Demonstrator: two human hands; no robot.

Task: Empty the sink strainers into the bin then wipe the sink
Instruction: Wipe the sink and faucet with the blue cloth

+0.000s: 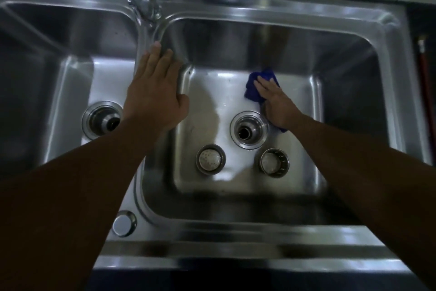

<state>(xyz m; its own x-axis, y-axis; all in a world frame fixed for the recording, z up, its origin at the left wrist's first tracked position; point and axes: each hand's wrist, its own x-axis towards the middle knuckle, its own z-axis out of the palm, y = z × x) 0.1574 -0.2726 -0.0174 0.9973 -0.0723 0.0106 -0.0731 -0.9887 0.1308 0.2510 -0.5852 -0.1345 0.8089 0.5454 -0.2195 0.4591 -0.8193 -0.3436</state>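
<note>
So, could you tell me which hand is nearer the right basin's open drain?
Right. The right hand presses the blue cloth beside the drain; the left hand rests on the divider, farther off.

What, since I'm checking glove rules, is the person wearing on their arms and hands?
Nothing visible. The left hand and right hand are bare: no gloves, rings or watch show. Both forearms are uncovered to the picture's edge, so no sleeves appear. Dim light could hide a thin band.
</note>
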